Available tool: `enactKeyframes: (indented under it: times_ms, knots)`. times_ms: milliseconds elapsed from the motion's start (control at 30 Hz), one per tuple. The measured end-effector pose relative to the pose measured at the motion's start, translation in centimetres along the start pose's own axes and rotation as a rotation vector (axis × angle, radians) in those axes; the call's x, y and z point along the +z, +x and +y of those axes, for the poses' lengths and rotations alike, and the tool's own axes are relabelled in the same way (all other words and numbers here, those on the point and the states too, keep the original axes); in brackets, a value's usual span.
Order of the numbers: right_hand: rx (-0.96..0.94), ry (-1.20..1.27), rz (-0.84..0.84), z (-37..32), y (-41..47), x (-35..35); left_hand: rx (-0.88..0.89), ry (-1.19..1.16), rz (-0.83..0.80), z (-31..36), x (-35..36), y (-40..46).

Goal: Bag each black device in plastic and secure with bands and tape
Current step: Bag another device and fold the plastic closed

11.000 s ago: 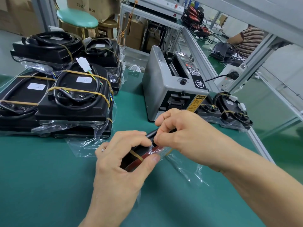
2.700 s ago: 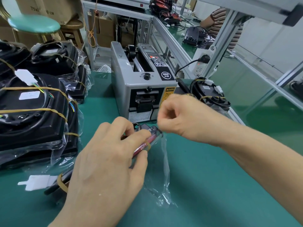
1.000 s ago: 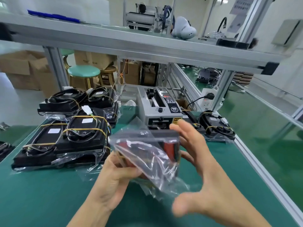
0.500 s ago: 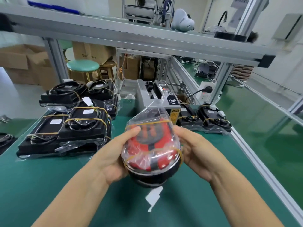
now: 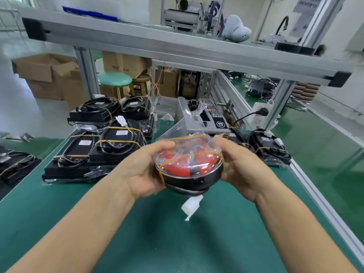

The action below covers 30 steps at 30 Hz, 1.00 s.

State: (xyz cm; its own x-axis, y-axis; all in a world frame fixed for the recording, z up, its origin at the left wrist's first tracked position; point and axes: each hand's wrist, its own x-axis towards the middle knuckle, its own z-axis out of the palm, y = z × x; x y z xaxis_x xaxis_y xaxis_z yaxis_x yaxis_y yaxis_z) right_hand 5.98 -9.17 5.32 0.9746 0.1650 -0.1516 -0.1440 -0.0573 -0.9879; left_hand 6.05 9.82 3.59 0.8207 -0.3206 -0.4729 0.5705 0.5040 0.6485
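Left hand (image 5: 141,170): clasping bagged device (image 5: 190,166) at its 9 o'clock side
Right hand (image 5: 242,170): clasping its 3 o'clock side
Device: aloft over green mat (image 5: 177,243)
Box (image 5: 126,63) at 11 o'clock: "CM" legible
Tape dispenser (image 5: 208,119) label: unreadable

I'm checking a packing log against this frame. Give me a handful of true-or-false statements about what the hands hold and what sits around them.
1. Both hands hold the bagged device above the table. True: the left hand and the right hand cup it from either side.
2. No rubber band is on the held device yet. False: a yellowish rubber band crosses the plastic.
3. A white connector hangs below the held device. True.
4. The tape dispenser stands to the left of the stacked devices. False: the stack of banded devices lies left of it.
5. The green stool is on the table. False: it stands on the floor beyond it.
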Motion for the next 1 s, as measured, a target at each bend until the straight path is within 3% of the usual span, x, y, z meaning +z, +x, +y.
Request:
enactKeyframes:
  times_ms: [67, 200, 300, 400, 500, 633, 700, 733, 800, 833, 1000]
  knots:
    - [-0.269, -0.231, 0.021, -0.9, -1.2, -0.3, 0.045, 0.004, 0.044, 0.2, 0.2, -0.3]
    - [-0.768, -0.674, -0.197, -2.7, -3.4, 0.8, 0.159, 0.047, 0.077, 0.4, 0.6, -1.0]
    - [-1.179, -0.807, 0.025, -1.7, -4.3, 3.3, 0.244, 0.035, 0.08, 0.8, 0.8, -2.1]
    - [-1.351, -0.801, 0.057, 0.4, -5.6, 6.0, 0.429, 0.049, 0.124, 2.2, -0.1, -3.5]
    - [-1.197, -0.659, 0.131, 0.4, -4.6, 7.9, 0.658, 0.098, 0.269, 5.2, -2.3, -5.2]
    - [-0.961, -0.843, 0.071, 0.4, -1.7, 13.3, 0.889, 0.185, 0.497, 8.4, -5.4, -7.5]
    - [-0.865, -0.747, -0.04, 1.8, -0.7, 17.2, 0.98, 0.427, 0.746, 8.9, -6.7, -8.4]
    - [-0.785, -0.626, -0.123, 2.5, -0.3, 19.2, 0.996, 0.653, 0.955, 9.2, -7.4, -8.8]
    - [-0.574, -0.302, -0.333, 3.3, 0.4, 22.6, 0.923, 1.159, 1.383, 10.1, -8.8, -8.8]
    - [-0.478, -0.175, -0.414, 3.5, 0.7, 23.9, 0.851, 1.339, 1.481, 10.7, -9.3, -8.5]
    - [-0.254, -0.125, -0.521, 4.7, 2.2, 23.3, 0.385, 1.817, 1.47, 11.2, -10.7, -4.1]
